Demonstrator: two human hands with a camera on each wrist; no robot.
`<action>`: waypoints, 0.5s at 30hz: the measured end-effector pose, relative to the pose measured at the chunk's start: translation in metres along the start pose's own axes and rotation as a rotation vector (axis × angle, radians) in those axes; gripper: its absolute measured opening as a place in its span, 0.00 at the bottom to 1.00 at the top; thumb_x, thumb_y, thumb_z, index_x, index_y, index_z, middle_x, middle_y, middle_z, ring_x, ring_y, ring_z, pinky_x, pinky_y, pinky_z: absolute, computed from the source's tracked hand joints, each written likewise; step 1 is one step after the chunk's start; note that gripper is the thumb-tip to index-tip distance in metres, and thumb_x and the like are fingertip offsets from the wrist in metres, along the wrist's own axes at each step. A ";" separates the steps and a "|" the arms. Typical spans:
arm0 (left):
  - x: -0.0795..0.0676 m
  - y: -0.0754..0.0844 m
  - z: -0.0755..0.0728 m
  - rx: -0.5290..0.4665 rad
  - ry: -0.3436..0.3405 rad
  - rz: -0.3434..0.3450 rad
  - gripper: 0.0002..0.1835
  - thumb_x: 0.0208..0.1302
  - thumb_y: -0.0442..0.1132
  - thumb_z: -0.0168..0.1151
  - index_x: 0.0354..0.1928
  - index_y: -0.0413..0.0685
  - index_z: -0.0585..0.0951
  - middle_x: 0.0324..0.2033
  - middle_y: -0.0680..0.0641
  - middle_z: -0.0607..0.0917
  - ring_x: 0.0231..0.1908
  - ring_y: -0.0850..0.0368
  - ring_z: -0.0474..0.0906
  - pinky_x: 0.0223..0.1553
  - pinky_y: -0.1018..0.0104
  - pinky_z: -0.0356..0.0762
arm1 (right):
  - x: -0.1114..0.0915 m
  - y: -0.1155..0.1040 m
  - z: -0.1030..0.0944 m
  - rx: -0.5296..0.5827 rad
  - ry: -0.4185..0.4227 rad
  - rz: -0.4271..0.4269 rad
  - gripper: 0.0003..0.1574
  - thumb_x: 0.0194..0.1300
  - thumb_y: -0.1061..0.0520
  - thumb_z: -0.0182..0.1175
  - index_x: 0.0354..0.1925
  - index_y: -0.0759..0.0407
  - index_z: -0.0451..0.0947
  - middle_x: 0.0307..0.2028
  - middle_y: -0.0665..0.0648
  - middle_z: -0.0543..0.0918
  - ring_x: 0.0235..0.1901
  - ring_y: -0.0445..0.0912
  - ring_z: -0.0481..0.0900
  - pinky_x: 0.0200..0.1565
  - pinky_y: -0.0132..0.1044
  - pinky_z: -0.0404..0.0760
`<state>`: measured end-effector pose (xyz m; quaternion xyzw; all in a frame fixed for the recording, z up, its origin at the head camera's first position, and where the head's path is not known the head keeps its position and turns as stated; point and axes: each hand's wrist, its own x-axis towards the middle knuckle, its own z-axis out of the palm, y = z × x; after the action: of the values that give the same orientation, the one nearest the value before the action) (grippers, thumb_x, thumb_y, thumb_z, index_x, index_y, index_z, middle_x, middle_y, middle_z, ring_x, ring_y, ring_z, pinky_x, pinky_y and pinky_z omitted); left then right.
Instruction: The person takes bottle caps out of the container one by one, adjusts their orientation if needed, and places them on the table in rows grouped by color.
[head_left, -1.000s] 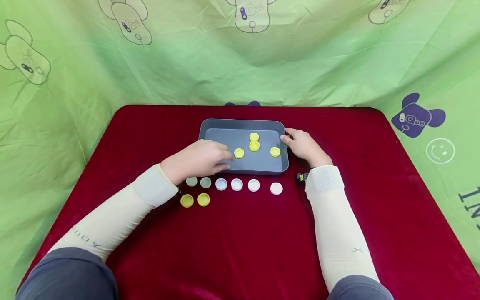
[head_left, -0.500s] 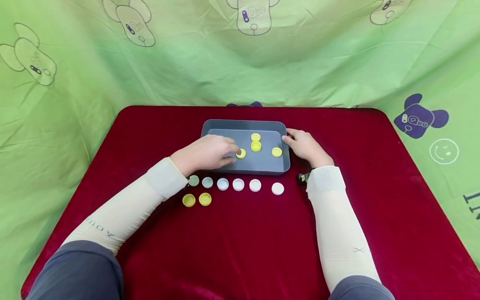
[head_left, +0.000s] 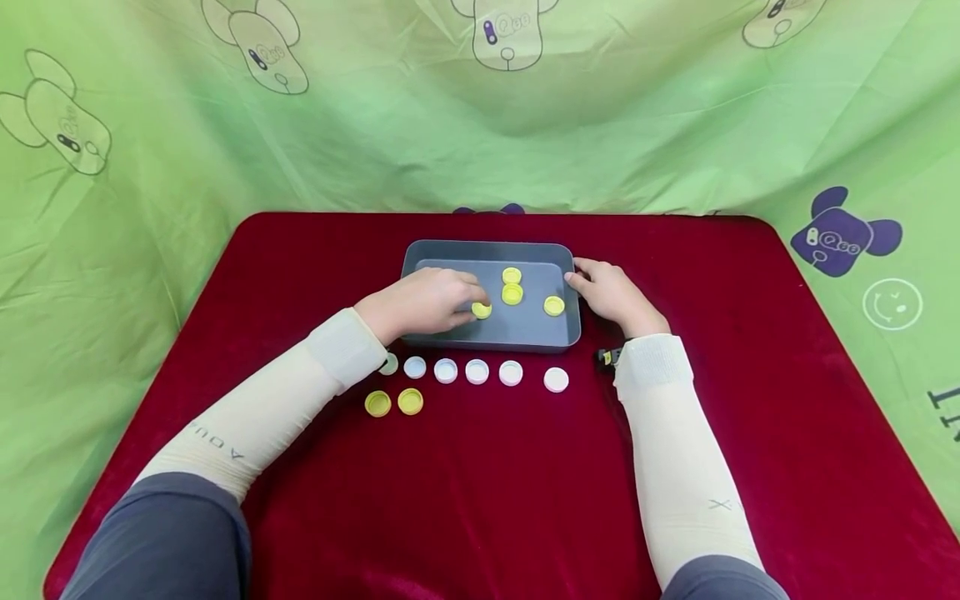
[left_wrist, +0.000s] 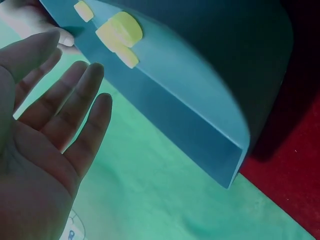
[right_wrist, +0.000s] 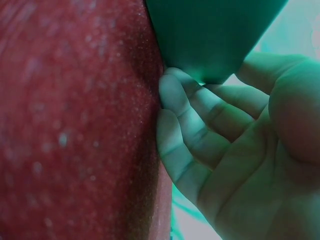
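My left hand (head_left: 435, 300) reaches over the left half of a grey tray (head_left: 517, 342), index finger over the edge of a yellow bottle cap (head_left: 482, 312) and thumb beside it. In the left wrist view the fingers of the left hand (left_wrist: 55, 120) look relaxed, with nothing seen between thumb and index finger. Two touching yellow caps (head_left: 512, 294) lie near the tray's middle, another yellow cap (head_left: 554, 306) near its right end. At the tray's right wall, my right hand (head_left: 611, 296) holds the rim, thumb inside and fingers outside; the right wrist view shows the fingers (right_wrist: 172, 95) low against the wall.
In front of the tray, a row of whitish bottle caps (head_left: 477, 372) lies on the red cloth (head_left: 480, 500). Two yellow caps (head_left: 410, 402) sit nearer, below the row's left end. A small black device (head_left: 606, 359) is at the right wrist. Green drapes (head_left: 375, 167) surround the table.
My left hand has moved right across the tray, from left of the nearest yellow cap to over it. The right hand stays at the tray's right wall.
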<state>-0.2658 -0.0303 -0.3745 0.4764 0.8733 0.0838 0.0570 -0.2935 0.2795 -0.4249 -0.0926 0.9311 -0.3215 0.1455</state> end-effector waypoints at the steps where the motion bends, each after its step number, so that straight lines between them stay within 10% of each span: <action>1: 0.001 -0.001 0.000 -0.001 -0.003 0.000 0.15 0.63 0.39 0.67 0.51 0.49 0.84 0.46 0.50 0.83 0.46 0.58 0.79 0.46 0.60 0.78 | 0.000 0.000 0.000 -0.002 0.001 0.001 0.35 0.76 0.48 0.48 0.72 0.64 0.58 0.67 0.65 0.66 0.67 0.58 0.61 0.65 0.55 0.60; 15: 0.011 -0.007 0.006 -0.026 -0.027 -0.012 0.21 0.60 0.39 0.69 0.56 0.48 0.81 0.50 0.50 0.82 0.51 0.56 0.77 0.52 0.60 0.75 | 0.000 0.002 0.000 -0.014 -0.011 0.016 0.37 0.76 0.46 0.47 0.73 0.63 0.56 0.68 0.64 0.64 0.68 0.58 0.60 0.65 0.56 0.59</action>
<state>-0.2763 -0.0238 -0.3816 0.4716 0.8741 0.0886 0.0754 -0.2936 0.2806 -0.4260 -0.0879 0.9332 -0.3133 0.1528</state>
